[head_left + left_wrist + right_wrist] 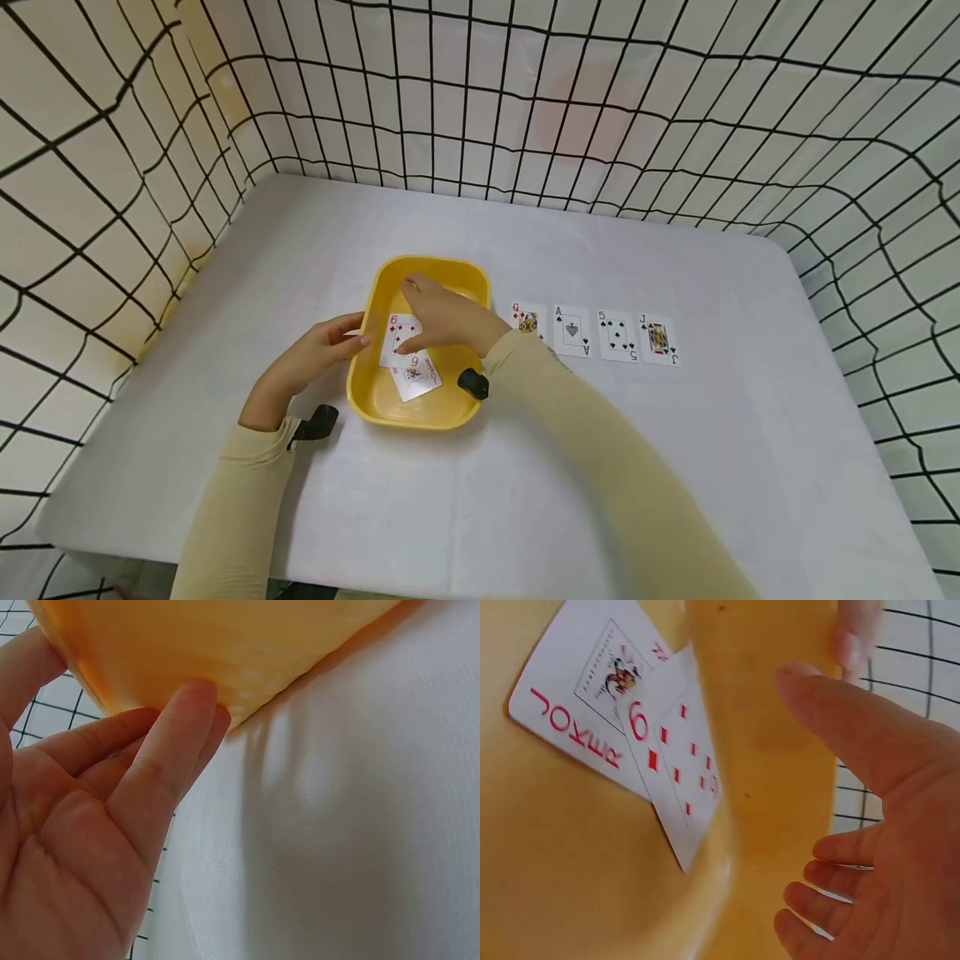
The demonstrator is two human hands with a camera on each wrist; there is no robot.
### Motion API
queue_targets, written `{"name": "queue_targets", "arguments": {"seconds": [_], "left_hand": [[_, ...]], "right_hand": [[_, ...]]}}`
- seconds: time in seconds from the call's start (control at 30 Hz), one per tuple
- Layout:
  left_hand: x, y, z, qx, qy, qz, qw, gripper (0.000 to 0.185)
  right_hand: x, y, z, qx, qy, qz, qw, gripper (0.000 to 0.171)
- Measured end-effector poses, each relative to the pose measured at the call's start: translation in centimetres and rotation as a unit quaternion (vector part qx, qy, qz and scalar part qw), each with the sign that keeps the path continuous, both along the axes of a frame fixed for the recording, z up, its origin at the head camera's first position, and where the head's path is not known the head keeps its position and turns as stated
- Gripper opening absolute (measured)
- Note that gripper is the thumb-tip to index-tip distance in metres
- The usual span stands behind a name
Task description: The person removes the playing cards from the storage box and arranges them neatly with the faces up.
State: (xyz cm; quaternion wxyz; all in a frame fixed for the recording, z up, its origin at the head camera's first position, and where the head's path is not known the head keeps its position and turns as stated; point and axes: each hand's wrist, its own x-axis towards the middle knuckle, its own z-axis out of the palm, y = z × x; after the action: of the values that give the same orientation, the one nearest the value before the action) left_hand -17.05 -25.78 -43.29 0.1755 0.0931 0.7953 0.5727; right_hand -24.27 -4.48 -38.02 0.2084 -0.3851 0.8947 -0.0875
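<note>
Steadying the yellow tray (375, 400), left hand (315, 354) touches its rim with straight fingers; right hand (442, 317) hovers open over two cards (408, 367) inside, four cards (596, 333) left on the counter (675, 467).

bright even light, soft shadows, fisheye-bent edges, blurred close-up wrist views
</note>
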Motion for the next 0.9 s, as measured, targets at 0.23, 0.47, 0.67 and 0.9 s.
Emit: {"name": "queue_targets", "arguments": {"seconds": [0.23,0.47,0.67,0.9], "left_hand": [[-0.1,-0.2,-0.1,-0.011,0.005,-0.001,0.9999,0.059],[-0.2,0.0,0.1,-0.009,0.000,0.003,1.0000,0.057],[0.2,0.5,1.3,-0.005,-0.006,0.002,1.0000,0.055],[0.0,0.1,0.2,0.018,-0.006,0.002,0.9998,0.056]], "right_hand": [[0.2,-2.2,-2.5,0.058,-0.013,-0.011,0.998,0.104],[0.7,-2.6,-3.3,0.103,0.009,-0.019,0.994,0.102],[0.8,-2.7,-3.2,0.099,0.019,-0.018,0.995,0.094],[1.1,-2.8,-2.9,0.105,0.026,-0.007,0.994,0.085]]}}
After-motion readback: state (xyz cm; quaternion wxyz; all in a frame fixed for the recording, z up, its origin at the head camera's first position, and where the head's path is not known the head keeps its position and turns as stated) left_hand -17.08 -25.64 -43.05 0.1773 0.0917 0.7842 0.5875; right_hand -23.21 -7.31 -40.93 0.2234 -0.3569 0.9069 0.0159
